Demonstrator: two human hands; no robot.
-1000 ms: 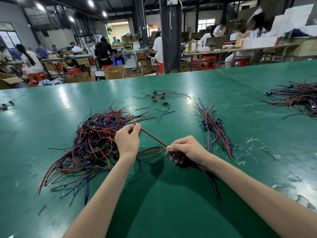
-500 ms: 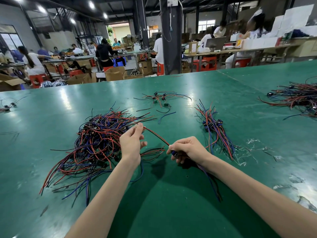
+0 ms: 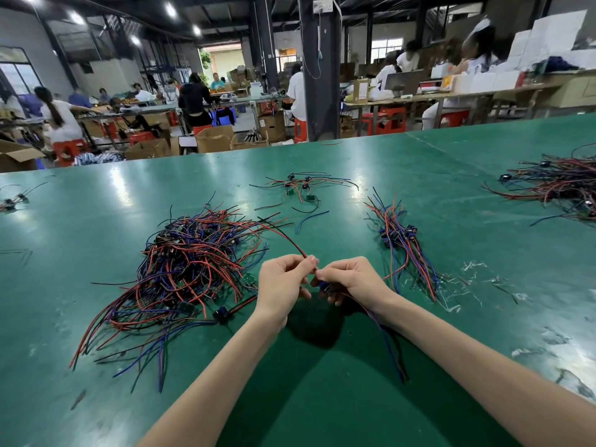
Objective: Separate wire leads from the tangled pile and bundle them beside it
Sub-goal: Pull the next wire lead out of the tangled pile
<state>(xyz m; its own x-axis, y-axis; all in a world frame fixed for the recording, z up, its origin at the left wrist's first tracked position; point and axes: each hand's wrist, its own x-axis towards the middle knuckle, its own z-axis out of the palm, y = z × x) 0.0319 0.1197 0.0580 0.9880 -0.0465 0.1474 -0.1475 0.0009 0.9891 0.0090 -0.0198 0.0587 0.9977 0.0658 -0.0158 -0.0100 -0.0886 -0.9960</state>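
Note:
A tangled pile (image 3: 187, 269) of red, blue and black wire leads lies on the green table (image 3: 322, 398) left of centre. To its right lies a sorted bundle (image 3: 403, 250) of leads with blue connectors. Just right of the pile, my left hand (image 3: 283, 285) pinches a red-and-black lead (image 3: 283, 235) near its end. My right hand (image 3: 351, 279) touches the left one and grips the same lead at a small blue connector. More wires trail from under my right wrist toward me.
A small cluster of leads with green boards (image 3: 300, 188) lies further back. Another large wire pile (image 3: 558, 185) sits at the right edge, and a few leads (image 3: 13, 201) at the far left. Clear plastic scraps (image 3: 477, 279) litter the table right of the bundle. People work at benches behind.
My left hand slid along the lead from the pile's edge over to my right hand; the two now meet. The lead's free end now arcs up and back over the pile.

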